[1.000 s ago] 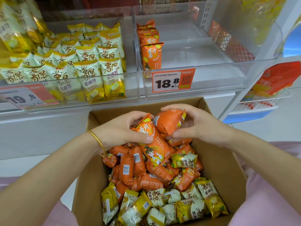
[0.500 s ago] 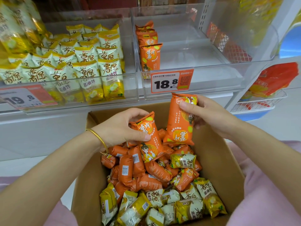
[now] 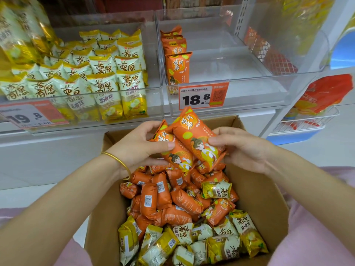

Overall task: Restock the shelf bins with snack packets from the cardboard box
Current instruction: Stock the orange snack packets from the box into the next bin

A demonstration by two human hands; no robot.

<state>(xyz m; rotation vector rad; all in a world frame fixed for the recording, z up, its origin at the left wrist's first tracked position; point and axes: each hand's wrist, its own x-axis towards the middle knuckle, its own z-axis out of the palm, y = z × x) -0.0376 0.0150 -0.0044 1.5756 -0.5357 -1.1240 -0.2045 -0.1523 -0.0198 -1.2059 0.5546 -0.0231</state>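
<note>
An open cardboard box (image 3: 257, 191) holds several orange and yellow snack packets. Over its far end my left hand (image 3: 138, 148) grips one orange packet (image 3: 172, 150), thumb across its front. Beside it my right hand (image 3: 244, 148) holds a second orange packet (image 3: 194, 135) laid against the first, both face up. Above stands a clear shelf bin (image 3: 249, 93) marked 18.8, with a short row of orange packets (image 3: 175, 64) at its left side.
The left clear bin (image 3: 151, 104), priced 19.8, is packed with yellow packets (image 3: 107, 89). A wire basket (image 3: 307, 123) with a red bag hangs at the right. Pink fabric shows on both sides of the box.
My right hand has brought its orange packet down and leftwards, turned face up, against the packet in my left hand. The left hand has lifted its packet slightly.
</note>
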